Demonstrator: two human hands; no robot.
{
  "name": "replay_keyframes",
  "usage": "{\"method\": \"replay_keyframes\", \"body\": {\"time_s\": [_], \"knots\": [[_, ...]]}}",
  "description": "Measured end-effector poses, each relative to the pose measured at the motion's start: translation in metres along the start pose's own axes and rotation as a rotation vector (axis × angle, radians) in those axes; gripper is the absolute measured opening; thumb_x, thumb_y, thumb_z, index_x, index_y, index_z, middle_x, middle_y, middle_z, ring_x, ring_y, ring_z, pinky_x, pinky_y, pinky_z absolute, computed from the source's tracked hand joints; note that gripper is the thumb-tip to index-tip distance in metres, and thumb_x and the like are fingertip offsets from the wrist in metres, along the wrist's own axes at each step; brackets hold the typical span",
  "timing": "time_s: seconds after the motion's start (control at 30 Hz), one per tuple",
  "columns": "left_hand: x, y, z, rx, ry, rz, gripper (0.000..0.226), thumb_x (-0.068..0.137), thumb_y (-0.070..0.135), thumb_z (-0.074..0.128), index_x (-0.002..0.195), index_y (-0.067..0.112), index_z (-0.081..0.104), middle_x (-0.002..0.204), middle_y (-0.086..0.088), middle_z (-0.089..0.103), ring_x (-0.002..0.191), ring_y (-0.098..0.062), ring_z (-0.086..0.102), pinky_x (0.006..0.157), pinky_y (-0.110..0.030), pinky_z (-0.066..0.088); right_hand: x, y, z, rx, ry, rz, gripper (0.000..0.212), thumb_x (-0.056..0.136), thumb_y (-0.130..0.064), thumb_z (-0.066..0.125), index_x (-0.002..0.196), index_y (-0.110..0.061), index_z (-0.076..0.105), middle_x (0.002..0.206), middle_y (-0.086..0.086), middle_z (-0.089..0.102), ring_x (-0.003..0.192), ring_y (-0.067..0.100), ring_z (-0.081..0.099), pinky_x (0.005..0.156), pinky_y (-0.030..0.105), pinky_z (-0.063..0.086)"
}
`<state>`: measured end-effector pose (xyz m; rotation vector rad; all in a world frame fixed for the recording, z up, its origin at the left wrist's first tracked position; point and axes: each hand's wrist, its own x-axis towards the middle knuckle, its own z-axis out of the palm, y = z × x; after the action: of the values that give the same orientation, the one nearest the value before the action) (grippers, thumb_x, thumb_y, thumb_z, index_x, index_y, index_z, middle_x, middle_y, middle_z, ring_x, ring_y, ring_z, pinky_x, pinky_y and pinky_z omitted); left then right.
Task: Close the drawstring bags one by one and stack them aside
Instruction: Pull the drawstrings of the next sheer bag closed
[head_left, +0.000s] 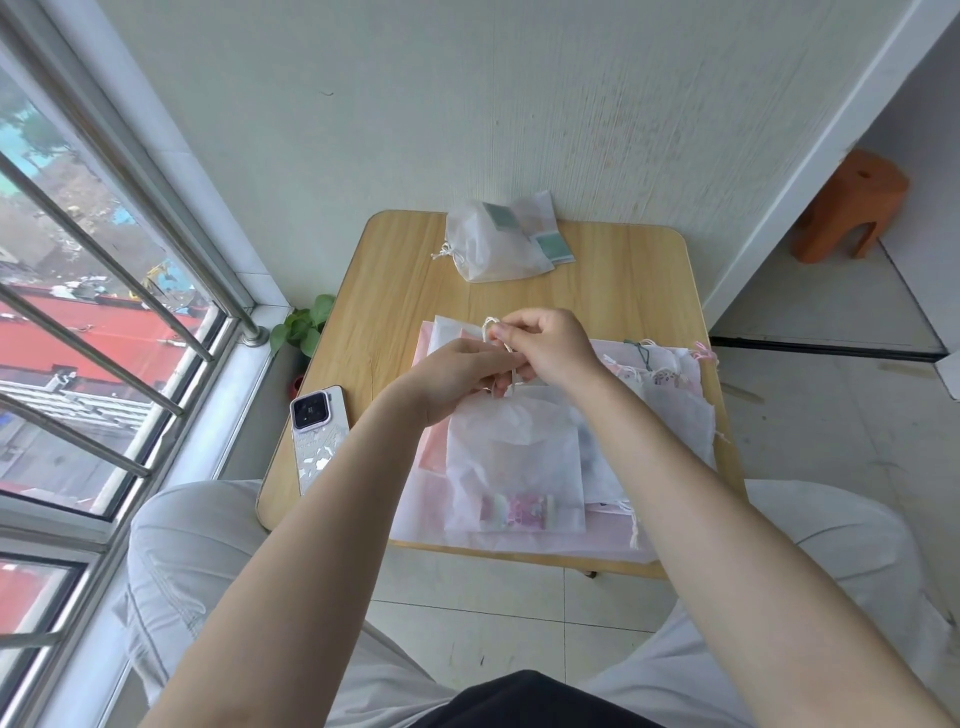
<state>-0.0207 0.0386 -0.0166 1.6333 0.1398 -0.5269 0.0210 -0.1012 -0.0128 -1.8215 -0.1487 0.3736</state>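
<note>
Tying, by the look of it: both hands are meeting over the mouth of a sheer white drawstring bag (514, 452) that is lying on top of the pile at the near middle of the wooden surface (395, 291).

Item, the left hand (457, 374): its fingers are curling in at the gathered neck of the bag, seemingly pinching the cord.

Item, the right hand (545, 345): its fingers are pinching a loop of white drawstring (491, 330) and lifting it just above the neck.

Step in hand, as judged: the closing of this one bag, with the stacking not yet begun. The next move is calling for a steady pull on the cord while the neck is being held, then a carry to the far edge.

Contents: a small pink and pale-green patterned packet (519, 512) is showing through the bag's lower end.

Item, a closed bag (493, 244) is sitting at the far edge, holding teal-marked packets.

Item, a pile of unclosed bags (670, 384), white and pink, is spreading beneath and to the right.

Item, a phone (317, 436) is resting near the left edge.
</note>
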Motion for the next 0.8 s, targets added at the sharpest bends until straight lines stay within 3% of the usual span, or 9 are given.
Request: {"method": "replay_keyframes", "body": {"time_s": [0.07, 0.13, 0.3, 0.47, 0.57, 0.67, 0.8], "knots": [[0.001, -0.005, -0.002, 0.000, 0.049, 0.006, 0.034, 0.098, 0.024, 0.057, 0.084, -0.003, 0.071, 0.063, -0.001, 0.056, 0.060, -0.011, 0.047, 0.063, -0.019, 0.040, 0.000, -0.002, -0.005, -0.120, 0.011, 0.057, 0.034, 0.096, -0.029, 0.057, 0.073, -0.005, 0.068, 0.055, -0.001, 0.058, 0.046, 0.012, 0.052, 0.046, 0.021, 0.045], [0.004, -0.010, -0.004, -0.071, 0.133, -0.010, 0.028, 0.096, 0.022, 0.060, 0.089, 0.000, 0.075, 0.065, -0.002, 0.059, 0.059, -0.011, 0.050, 0.063, -0.019, 0.043, 0.000, -0.003, -0.012, -0.297, -0.020, 0.120, 0.039, 0.098, -0.035, 0.051, 0.075, -0.008, 0.068, 0.056, 0.000, 0.056, 0.044, 0.010, 0.048, 0.043, 0.020, 0.037], [0.013, -0.021, -0.006, -0.144, 0.339, -0.071, 0.020, 0.089, 0.015, 0.065, 0.097, -0.001, 0.075, 0.076, -0.008, 0.069, 0.066, -0.017, 0.055, 0.074, -0.025, 0.048, -0.006, -0.001, -0.023, -0.410, -0.189, 0.194, 0.030, 0.092, -0.035, 0.061, 0.075, -0.012, 0.070, 0.064, 0.000, 0.051, 0.052, 0.014, 0.040, 0.049, 0.024, 0.029], [0.010, -0.020, -0.007, -0.135, 0.288, -0.048, 0.049, 0.065, 0.032, 0.078, 0.095, -0.007, 0.072, 0.085, -0.020, 0.067, 0.080, -0.025, 0.057, 0.084, -0.038, 0.046, -0.010, -0.001, -0.015, -0.386, -0.330, 0.183, 0.017, 0.087, -0.026, 0.067, 0.086, -0.010, 0.074, 0.068, 0.001, 0.054, 0.066, 0.019, 0.044, 0.052, 0.025, 0.032], [0.008, -0.020, -0.011, -0.162, 0.214, -0.031, 0.033, 0.072, 0.013, 0.076, 0.100, -0.005, 0.073, 0.092, -0.025, 0.066, 0.084, -0.029, 0.061, 0.090, -0.043, 0.050, -0.009, 0.002, -0.011, -0.407, -0.334, 0.174, 0.015, 0.086, -0.024, 0.068, 0.083, -0.011, 0.075, 0.068, -0.002, 0.056, 0.066, 0.014, 0.048, 0.055, 0.021, 0.034], [0.006, -0.020, -0.014, -0.153, 0.195, -0.029, 0.023, 0.079, 0.000, 0.072, 0.101, -0.004, 0.072, 0.089, -0.021, 0.066, 0.081, -0.027, 0.062, 0.085, -0.038, 0.052, -0.007, 0.004, -0.012, -0.427, -0.314, 0.160, 0.016, 0.085, -0.024, 0.069, 0.083, -0.009, 0.075, 0.069, -0.014, 0.058, 0.067, -0.001, 0.050, 0.061, 0.017, 0.036], [0.001, -0.016, -0.013, -0.066, 0.232, -0.004, 0.015, 0.078, 0.002, 0.075, 0.093, 0.006, 0.077, 0.080, -0.006, 0.068, 0.071, -0.015, 0.060, 0.077, -0.026, 0.051, 0.000, 0.009, -0.016, -0.336, -0.173, 0.136, 0.013, 0.090, -0.023, 0.061, 0.087, -0.016, 0.072, 0.081, -0.007, 0.064, 0.075, 0.006, 0.055, 0.063, 0.022, 0.040]]}}
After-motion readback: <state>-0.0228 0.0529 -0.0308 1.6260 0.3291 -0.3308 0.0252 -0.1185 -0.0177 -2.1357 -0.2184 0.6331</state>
